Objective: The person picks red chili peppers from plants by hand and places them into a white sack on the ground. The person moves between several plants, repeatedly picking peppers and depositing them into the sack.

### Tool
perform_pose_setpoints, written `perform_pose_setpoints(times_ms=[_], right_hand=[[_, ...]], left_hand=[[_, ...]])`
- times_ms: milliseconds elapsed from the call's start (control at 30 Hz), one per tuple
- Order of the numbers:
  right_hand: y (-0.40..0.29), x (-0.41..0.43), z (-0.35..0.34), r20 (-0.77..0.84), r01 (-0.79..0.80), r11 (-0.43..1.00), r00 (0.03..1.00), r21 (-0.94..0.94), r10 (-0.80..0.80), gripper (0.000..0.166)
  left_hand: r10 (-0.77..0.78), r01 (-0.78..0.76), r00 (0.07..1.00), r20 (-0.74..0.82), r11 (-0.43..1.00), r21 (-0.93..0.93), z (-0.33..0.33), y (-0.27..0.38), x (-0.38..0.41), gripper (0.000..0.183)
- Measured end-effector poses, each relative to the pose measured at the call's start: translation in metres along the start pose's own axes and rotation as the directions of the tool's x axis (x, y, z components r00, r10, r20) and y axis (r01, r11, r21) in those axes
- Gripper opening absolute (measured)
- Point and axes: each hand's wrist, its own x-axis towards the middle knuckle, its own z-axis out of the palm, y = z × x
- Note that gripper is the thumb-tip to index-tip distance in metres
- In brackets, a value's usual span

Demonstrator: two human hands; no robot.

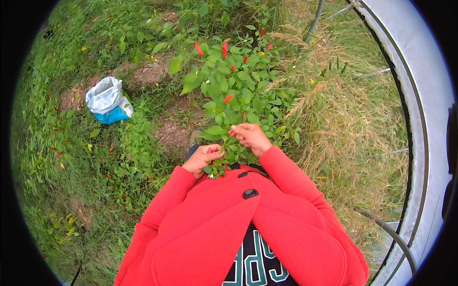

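Observation:
Directly before me stands a leafy chilli pepper plant (247,85) with small white flowers. Several red chillies hang on it, among them a bright red chilli (228,98) just above my right hand (252,137). That hand pinches a red chilli (233,133) between thumb and fingertips, beside a green stem. Lower and to the left, my left hand (204,159) is closed around red chillies (211,151), only partly visible between the fingers. Its thumb lies against the plant's leaves, and I cannot tell whether it grips the stem too.
To the left, an open white and blue plastic sack (105,98) stands among low greenery; its contents are hidden. More chilli plants (118,175) grow on that side. Dry grass (340,136) covers the right, bordered by a metal pipe (390,232) and pale sheeting (425,89).

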Motion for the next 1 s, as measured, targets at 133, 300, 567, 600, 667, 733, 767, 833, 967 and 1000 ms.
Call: perform_pose_setpoints(times_ms=[133, 300, 567, 600, 667, 733, 767, 833, 967, 1000], right_hand=[[-0.012, -0.005, -0.018, 0.081, 0.037, 0.985, 0.995, 0.168, -0.051, 0.029], [-0.042, -0.014, -0.013, 0.071, 0.108, 0.959, 0.989, 0.261, -0.130, 0.035], [-0.085, 0.017, -0.034, 0.030, 0.340, 0.864, 0.934, -0.371, -0.355, 0.025], [-0.088, 0.022, -0.028, 0.048, 0.353, 0.763, 0.919, -0.541, -0.391, 0.028], [-0.088, 0.034, -0.019, 0.071, 0.366, 0.449, 0.832, -0.815, -0.550, 0.038], [-0.082, 0.047, -0.008, 0.005, 0.315, 0.412, 0.799, -0.855, -0.601, 0.039], [-0.081, 0.051, -0.003, -0.025, 0.288, 0.394, 0.779, -0.873, -0.626, 0.039], [-0.081, 0.053, 0.004, -0.019, 0.293, 0.451, 0.822, -0.843, -0.569, 0.035], [-0.067, 0.063, 0.002, -0.021, 0.328, 0.492, 0.816, -0.806, -0.578, 0.029], [-0.065, 0.064, 0.001, -0.042, 0.319, 0.528, 0.825, -0.787, -0.563, 0.029]], left_hand=[[-0.016, 0.015, 0.994, -0.107, 1.000, -0.006, 0.007, 0.003, -0.006, 0.015], [0.154, -0.118, 0.955, -0.254, 0.981, 0.153, -0.008, 0.009, -0.009, 0.017], [0.361, -0.252, 0.835, -0.415, 0.922, 0.295, -0.019, 0.048, -0.006, 0.015], [0.382, -0.273, 0.835, -0.397, 0.913, 0.304, -0.021, 0.051, 0.000, 0.015], [0.408, -0.299, 0.838, -0.362, 0.899, 0.320, -0.021, 0.058, 0.013, 0.016], [0.468, -0.311, 0.819, -0.332, 0.848, 0.428, -0.022, 0.058, 0.032, 0.020], [0.497, -0.316, 0.809, -0.315, 0.818, 0.480, -0.024, 0.056, 0.042, 0.022], [0.545, -0.330, 0.795, -0.267, 0.757, 0.564, -0.020, 0.055, 0.056, 0.027], [0.597, -0.274, 0.749, -0.289, 0.675, 0.685, 0.005, 0.048, 0.074, 0.028], [0.645, -0.257, 0.710, -0.285, 0.612, 0.748, 0.007, 0.045, 0.077, 0.026]])
